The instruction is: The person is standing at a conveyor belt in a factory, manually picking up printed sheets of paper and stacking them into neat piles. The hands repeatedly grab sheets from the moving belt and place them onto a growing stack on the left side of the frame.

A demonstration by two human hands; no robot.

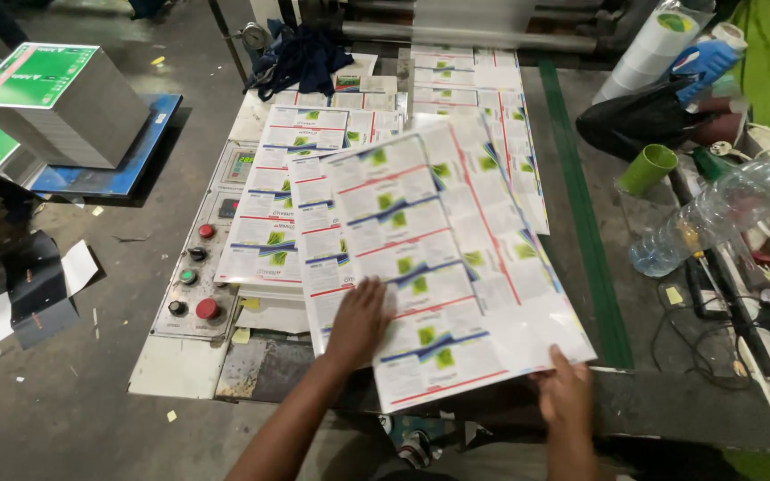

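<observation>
A: Logging hand states. The left hand (360, 322) is lying flat, fingers spread, palm pressing down on the top printed sheet (443, 267) near the front edge of the surface (184, 367).

B: And the right hand (565, 390)?

A: It is gripping the same sheet at its near right corner, thumb lying on top, fingers going underneath where they cannot be seen. That corner is hanging out past the front edge.

B: Position of the sheet?

A: It is sitting skewed on top of a loose stack of printed sheets (282, 209), overlapping them toward the front right of the surface. More printed stock is running back to the roller (465, 36) at the far edge.

B: Surroundings?

A: A control panel (196, 276) with red, green and black buttons is occupying the front left corner. A dark cloth (300, 58) is lying at the far left. Off the right edge, a clear plastic bottle (715, 214) is lying tilted beside a green cup (648, 169). A blue-gloved hand (704, 62) of another person is holding a white roll (648, 49).
</observation>
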